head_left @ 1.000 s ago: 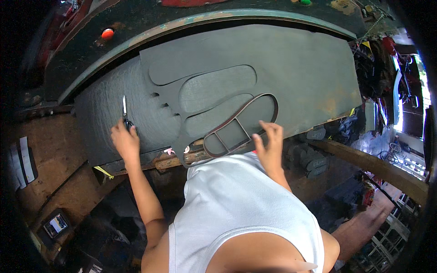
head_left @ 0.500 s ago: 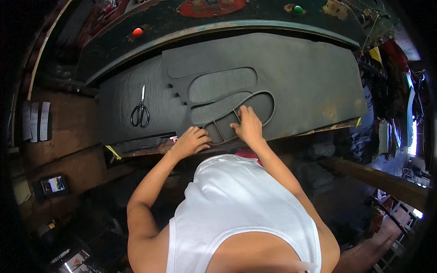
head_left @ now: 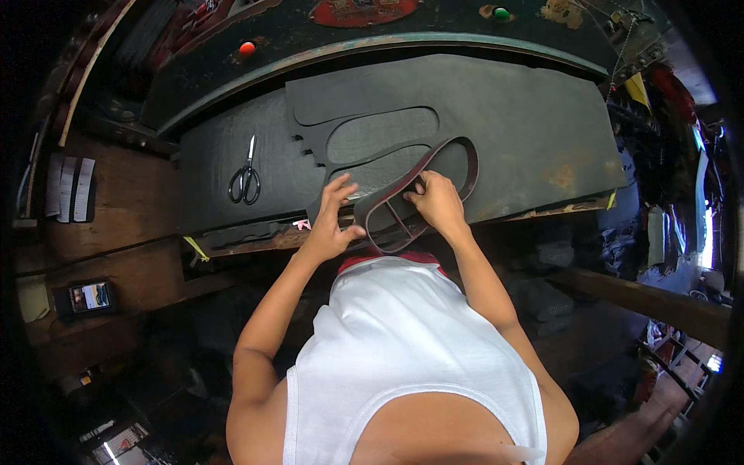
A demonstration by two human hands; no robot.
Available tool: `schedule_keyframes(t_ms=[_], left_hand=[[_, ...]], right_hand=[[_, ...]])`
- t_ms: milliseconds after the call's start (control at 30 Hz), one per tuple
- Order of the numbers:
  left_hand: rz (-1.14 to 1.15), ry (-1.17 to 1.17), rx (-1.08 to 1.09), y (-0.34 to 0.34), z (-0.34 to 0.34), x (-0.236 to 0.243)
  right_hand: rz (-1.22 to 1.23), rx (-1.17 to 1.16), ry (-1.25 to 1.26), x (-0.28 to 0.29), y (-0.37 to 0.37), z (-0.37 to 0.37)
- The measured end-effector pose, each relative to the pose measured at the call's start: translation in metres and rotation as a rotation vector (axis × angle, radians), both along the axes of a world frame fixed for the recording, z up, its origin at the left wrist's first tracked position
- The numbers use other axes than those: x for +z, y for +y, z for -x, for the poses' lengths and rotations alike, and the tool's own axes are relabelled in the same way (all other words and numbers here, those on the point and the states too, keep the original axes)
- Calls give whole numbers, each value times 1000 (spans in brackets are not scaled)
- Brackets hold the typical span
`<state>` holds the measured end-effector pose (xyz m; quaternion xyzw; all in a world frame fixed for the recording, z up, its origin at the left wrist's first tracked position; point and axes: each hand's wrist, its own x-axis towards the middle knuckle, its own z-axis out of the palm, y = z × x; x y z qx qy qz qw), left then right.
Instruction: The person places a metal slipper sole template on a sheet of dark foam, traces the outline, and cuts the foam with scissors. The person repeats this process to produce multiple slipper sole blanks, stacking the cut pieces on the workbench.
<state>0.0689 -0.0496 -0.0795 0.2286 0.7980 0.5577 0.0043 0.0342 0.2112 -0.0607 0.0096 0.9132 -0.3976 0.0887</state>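
My right hand [head_left: 440, 203] grips a sole-shaped steel cutting die [head_left: 474, 177] at its inner side, fingers curled in near a crossbar. The die is tilted, its near left end hanging over the table's front edge. Beside that end, my left hand [head_left: 329, 225] is open, thumb and fingers apart, with nothing visibly held. Under the die lies a dark grey sheet [head_left: 535, 132] with sole-shaped openings cut in its left part and a notched left edge. A cut piece, if any, inside the die is hard to make out.
Black-handled scissors [head_left: 246, 182] lie on another dark sheet [head_left: 209, 155] to the left. Behind the sheets stands a dark green machine beam [head_left: 364, 48] with a red button [head_left: 247, 49] and a green button [head_left: 501, 13]. A phone-like screen [head_left: 89, 297] sits at lower left.
My right hand has lifted and tilted the cutting die off the sheet, toward me. My left hand has come away from its left end, fingers spreading. The view has shifted slightly.
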Motion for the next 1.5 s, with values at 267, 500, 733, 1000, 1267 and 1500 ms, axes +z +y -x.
schedule_keyframes(t_ms=[267,500,733,1000,1267,1500], left_hand=[[102,-310,153,-42,8,-7],[-131,-457,754,-282,24,-1],[820,-47,1208,-337,66,-35],[-151,-509,580,-180,179,-66],[-172,-484,414,-94,224,-92],[12,-501,556,-102,107,-79]], right_hand=[[204,112,-17,50,-21,4],[178,-151,30,64,-2,26],[33,-182,107,39,-11,22],[8,-149,90,23,-12,8],[55,-143,-23,23,-30,20],[7,-125,59,14,-54,51]])
